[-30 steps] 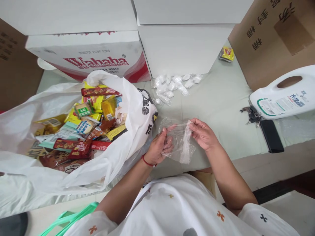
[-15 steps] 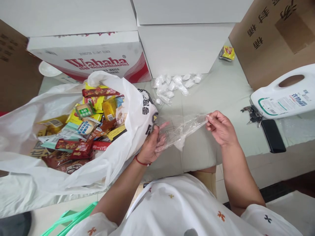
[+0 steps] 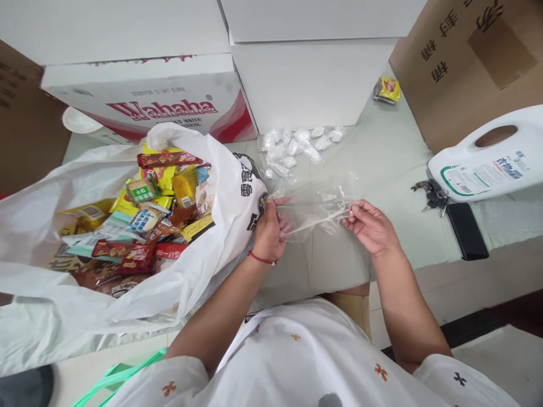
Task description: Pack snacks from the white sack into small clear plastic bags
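Note:
A clear plastic bag (image 3: pixel 316 206) is stretched between my two hands above the cloth-covered table. My left hand (image 3: pixel 272 229) holds its left end, with some fingers behind or inside the see-through film; I cannot tell which. Thumb and fingers of my right hand (image 3: pixel 371 225) pinch the bag's right edge. Just left of my left hand stands a large white plastic bag (image 3: pixel 229 186), wide open and filled with wrapped snacks (image 3: pixel 144 220) in red, yellow, brown and pale green packets. Beyond the clear bag lies a heap of small white items in clear wrappers (image 3: pixel 292 148).
White cartons (image 3: pixel 309 85), one printed Wahaha (image 3: pixel 161 104), line the back. A brown cardboard box (image 3: pixel 470 62) stands at right. Near it are a white detergent jug (image 3: pixel 487 158), keys (image 3: pixel 433 195), a black phone (image 3: pixel 467 232) and a small yellow packet (image 3: pixel 387 90).
My left hand has moved up and slightly right, turning more upright. The clear bag is lifted and spread wider beyond my hands. My right hand has shifted slightly left and still pinches it.

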Motion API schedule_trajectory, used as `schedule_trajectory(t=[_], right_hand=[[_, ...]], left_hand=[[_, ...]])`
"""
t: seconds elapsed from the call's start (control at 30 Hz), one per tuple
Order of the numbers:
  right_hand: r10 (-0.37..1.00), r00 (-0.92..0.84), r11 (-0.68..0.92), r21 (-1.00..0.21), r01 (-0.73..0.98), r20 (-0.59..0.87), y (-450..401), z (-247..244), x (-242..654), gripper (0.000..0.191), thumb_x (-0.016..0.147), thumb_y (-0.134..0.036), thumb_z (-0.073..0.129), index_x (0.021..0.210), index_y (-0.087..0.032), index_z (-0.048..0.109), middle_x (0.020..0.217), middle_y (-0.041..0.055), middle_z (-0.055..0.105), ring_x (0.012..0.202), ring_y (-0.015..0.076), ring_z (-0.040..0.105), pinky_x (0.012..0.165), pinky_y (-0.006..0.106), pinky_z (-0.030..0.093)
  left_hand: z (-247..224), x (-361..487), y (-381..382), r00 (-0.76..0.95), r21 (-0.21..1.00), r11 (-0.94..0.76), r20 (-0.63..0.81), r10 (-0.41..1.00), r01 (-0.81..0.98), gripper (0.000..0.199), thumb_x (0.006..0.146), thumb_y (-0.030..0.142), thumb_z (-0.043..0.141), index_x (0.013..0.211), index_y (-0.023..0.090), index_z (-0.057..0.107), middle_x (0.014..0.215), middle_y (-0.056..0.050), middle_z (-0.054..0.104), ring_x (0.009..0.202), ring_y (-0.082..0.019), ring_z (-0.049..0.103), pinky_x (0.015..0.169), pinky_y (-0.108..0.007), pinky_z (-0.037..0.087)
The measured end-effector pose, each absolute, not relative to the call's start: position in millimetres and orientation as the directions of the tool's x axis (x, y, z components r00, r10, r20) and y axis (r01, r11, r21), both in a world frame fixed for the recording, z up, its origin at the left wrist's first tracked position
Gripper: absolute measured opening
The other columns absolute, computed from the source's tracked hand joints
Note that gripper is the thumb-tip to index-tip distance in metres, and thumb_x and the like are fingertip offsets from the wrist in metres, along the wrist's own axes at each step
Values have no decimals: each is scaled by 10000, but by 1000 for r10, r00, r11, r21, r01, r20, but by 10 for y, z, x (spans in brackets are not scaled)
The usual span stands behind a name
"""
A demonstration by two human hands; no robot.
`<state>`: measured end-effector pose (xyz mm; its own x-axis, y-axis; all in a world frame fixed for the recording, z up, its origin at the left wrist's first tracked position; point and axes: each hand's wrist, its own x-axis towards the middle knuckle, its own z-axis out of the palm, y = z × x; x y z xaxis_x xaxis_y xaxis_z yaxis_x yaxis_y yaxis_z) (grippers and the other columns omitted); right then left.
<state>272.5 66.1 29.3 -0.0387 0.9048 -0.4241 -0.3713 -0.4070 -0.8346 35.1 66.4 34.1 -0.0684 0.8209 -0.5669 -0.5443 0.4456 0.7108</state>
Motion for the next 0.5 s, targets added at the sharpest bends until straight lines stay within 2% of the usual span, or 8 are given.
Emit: schedule_trajectory(t=[0.1,0.17,0.23,0.27,0.33,0.37,0.43,0.5], right_hand=[[919,43,-351,-861,-368,-393,713,315,2823,311,695,-372,912,795,-242,648,851,-28,623,781,117,587,794,302,583],[914,83,-330,-844,-423,-398,745,273,2757,348,694,-390,912,788,-236,614,893,-19,650,859,142,632,818,339,606],[893,128,-325,-816,-477,-431,778,196,2611,396,694,-423,904,770,-226,569,844,-23,652,811,146,652,775,355,622],[880,160,-321,-809,-492,-447,795,154,2525,411,698,-433,896,764,-221,550,804,-30,644,759,136,649,739,341,623],[854,230,-308,-809,-500,-467,828,79,2363,408,716,-432,872,763,-214,530,734,-48,618,670,112,628,671,295,605],[842,259,-304,-814,-496,-473,843,50,2296,392,731,-424,854,769,-212,526,714,-54,609,640,103,616,637,273,590],[819,319,-305,-833,-462,-477,869,12,2198,354,761,-409,813,786,-212,520,685,-62,591,592,93,587,553,231,537],[805,396,-296,-877,-379,-442,889,-8,2151,320,807,-420,755,820,-222,504,671,-70,567,558,88,562,482,203,468]], left_hand=[[285,336,754,-100,729,430,-559,823,-532,554,916,713,559,1094,192,616,550,94,387,382,-55,278,380,-190,182],[234,365,740,-102,742,411,-537,838,-530,601,885,746,567,1101,186,605,674,35,564,479,-80,471,436,-196,314],[175,428,657,-124,771,396,-516,848,-499,657,845,783,574,1107,182,608,916,-56,688,744,-146,656,594,-235,466],[143,467,600,-148,796,386,-501,853,-466,660,827,781,595,1108,185,618,1031,-86,701,899,-184,686,706,-271,511],[83,547,492,-202,864,363,-447,871,-349,602,775,712,707,1086,200,656,1163,-99,693,1113,-239,660,915,-347,511],[56,583,456,-228,897,337,-405,885,-285,550,749,655,765,1051,205,675,1176,-96,693,1157,-255,644,984,-377,489],[12,640,435,-274,944,259,-309,911,-205,426,759,568,790,949,201,687,1097,-86,706,1124,-254,649,1030,-403,471],[-20,672,481,-311,959,204,-259,914,-200,361,852,556,696,844,200,642,881,-49,681,902,-210,673,903,-375,527]])
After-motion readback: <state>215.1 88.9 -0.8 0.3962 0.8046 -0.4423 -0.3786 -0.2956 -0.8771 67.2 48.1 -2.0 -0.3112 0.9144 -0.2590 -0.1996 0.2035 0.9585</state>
